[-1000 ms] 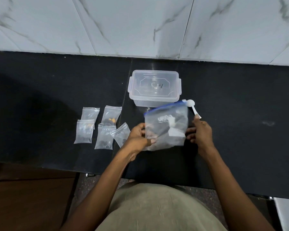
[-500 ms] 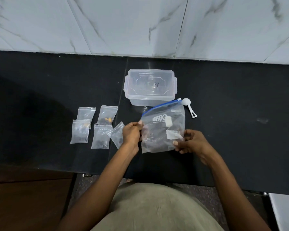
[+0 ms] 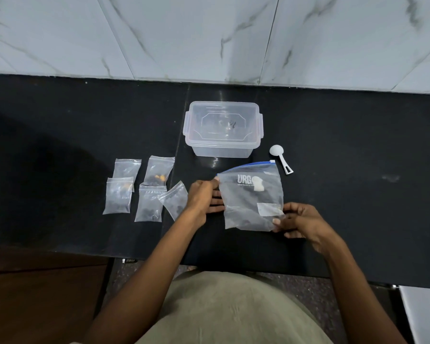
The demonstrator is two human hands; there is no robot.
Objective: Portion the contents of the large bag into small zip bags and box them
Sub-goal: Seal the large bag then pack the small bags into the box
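Observation:
A large clear zip bag [image 3: 251, 197] with a blue seal strip and white lettering lies on the black counter [image 3: 358, 194], dark contents inside. My left hand [image 3: 204, 197] pinches its upper left edge. My right hand [image 3: 299, 220] pinches its lower right corner. Several small zip bags [image 3: 148, 188] lie in a cluster to the left, some holding dark and orange bits. A clear plastic box [image 3: 222, 129] with its lid on stands behind the large bag. A white scoop [image 3: 281, 160] lies to the right of the box.
The white marble wall [image 3: 209, 36] rises behind the counter. The counter's front edge runs just in front of my body. A brown wooden surface [image 3: 42, 294] lies lower left, and a white object [image 3: 425, 316] shows at the lower right corner.
The large bag has come down from being held up and now lies flatter on the counter. My right hand shifted from its right edge down to the lower right corner.

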